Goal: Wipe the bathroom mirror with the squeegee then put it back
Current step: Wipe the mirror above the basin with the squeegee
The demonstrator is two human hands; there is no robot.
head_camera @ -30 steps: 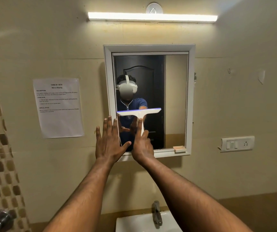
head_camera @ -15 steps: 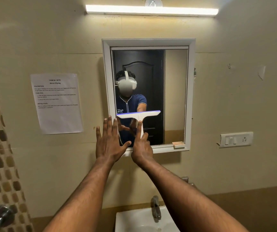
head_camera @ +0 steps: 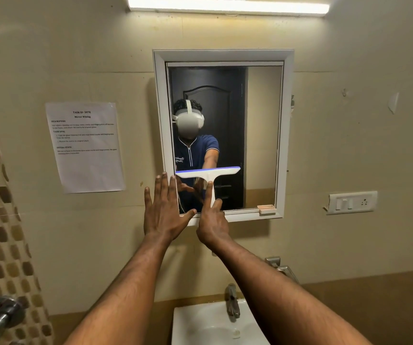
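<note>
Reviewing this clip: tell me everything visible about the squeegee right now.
The squeegee is T-shaped and looks like white plastic, with a blue strip along the top edge of its wide head. The head lies nearly level against the lower left of the mirror, tilting slightly up to the right. Its narrow handle runs straight down into the right hand, whose forefinger is stretched up along it. The left hand is spread flat beside it on the mirror's frame, apart from the tool.
</note>
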